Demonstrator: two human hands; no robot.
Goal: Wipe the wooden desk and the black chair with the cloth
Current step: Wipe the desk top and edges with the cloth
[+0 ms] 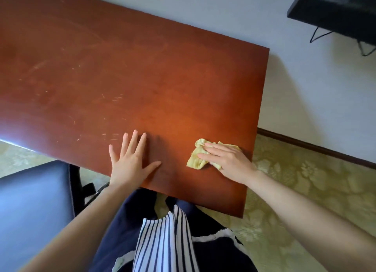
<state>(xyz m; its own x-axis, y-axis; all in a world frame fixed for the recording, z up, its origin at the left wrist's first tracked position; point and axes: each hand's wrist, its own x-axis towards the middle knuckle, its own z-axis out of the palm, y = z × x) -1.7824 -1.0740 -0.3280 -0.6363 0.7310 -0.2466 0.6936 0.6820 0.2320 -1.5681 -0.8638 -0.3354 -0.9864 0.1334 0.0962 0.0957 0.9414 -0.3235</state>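
The reddish-brown wooden desk (126,72) fills most of the view, its top scratched in places. A crumpled yellow cloth (197,160) lies near the desk's front right corner. My right hand (227,160) presses flat on the cloth with straight fingers. My left hand (131,160) rests flat on the bare desk top, fingers spread, a short way left of the cloth. The black chair (34,210) stands at the lower left, its seat partly under the desk's front edge.
A pale wall runs behind and to the right of the desk. A black screen (335,9) on thin wire legs sits at the top right. Patterned yellow-green flooring (295,190) and a dark baseboard lie to the right.
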